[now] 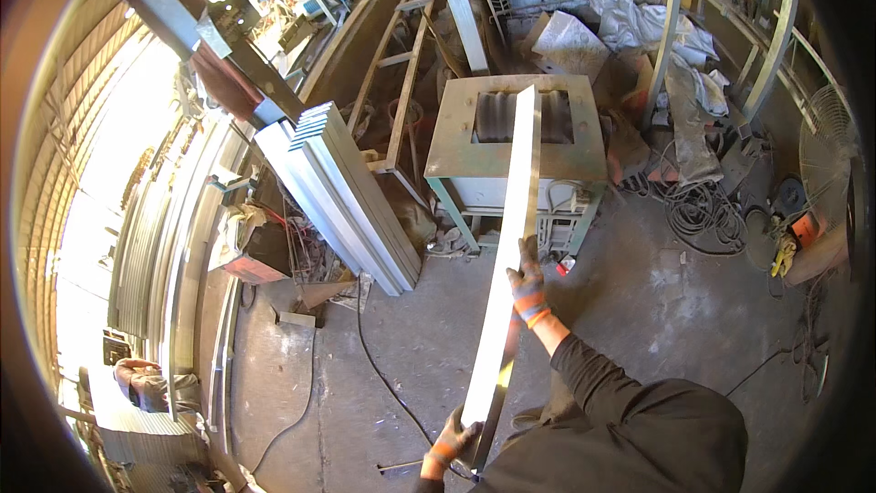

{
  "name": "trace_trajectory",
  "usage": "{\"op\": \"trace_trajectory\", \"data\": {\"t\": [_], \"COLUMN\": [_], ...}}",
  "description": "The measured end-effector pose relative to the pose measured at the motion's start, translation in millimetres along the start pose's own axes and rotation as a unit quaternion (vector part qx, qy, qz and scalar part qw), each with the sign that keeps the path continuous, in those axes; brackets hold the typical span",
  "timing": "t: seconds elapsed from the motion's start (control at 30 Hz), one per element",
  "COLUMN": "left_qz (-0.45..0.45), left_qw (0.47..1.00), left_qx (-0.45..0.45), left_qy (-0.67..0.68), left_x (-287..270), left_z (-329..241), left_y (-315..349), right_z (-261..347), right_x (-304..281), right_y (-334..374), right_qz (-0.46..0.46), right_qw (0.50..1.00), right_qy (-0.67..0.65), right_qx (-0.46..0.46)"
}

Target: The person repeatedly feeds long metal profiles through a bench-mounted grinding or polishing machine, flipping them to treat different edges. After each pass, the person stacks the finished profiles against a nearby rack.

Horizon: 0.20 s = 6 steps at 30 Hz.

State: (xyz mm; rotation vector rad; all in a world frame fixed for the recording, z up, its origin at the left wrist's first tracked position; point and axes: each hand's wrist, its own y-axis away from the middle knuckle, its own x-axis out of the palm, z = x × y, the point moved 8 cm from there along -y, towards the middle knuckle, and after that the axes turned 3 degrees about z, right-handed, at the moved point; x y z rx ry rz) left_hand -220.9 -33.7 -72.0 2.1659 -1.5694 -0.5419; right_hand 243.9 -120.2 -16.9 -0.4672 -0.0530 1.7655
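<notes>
A long, bright metal bar slants away from me. It looks like a channel or box section, with a shiny top face and a darker side. My left hand, in a grey glove with an orange cuff, is closed on its near end. Farther up, my right hand, gloved alike, grips the bar's right side. The far end lies over the square opening of a greenish metal stand, where ribbed dark material shows. Whether the bar touches the stand, I cannot tell.
A stack of long metal profiles leans left of the stand, beside a ladder. Cables lie coiled at right near a fan. A thin black cable crosses the floor. Crumpled silver sheeting is piled behind.
</notes>
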Motion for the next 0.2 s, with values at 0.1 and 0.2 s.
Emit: {"op": "trace_trajectory", "data": {"t": [0.1,0.2], "left_qz": [0.066,-0.002], "left_qw": [0.981,0.994], "left_qx": [-0.176,-0.107], "left_qy": [0.054,0.001], "left_x": [19,51], "left_z": [-35,-111], "left_y": [-84,-182], "right_z": [-31,-56], "right_x": [-10,-9], "right_y": [-94,-226], "right_qz": [-0.033,-0.022], "right_qw": [0.999,0.958], "right_qy": [-0.028,0.258], "right_qx": [-0.027,-0.123]}}
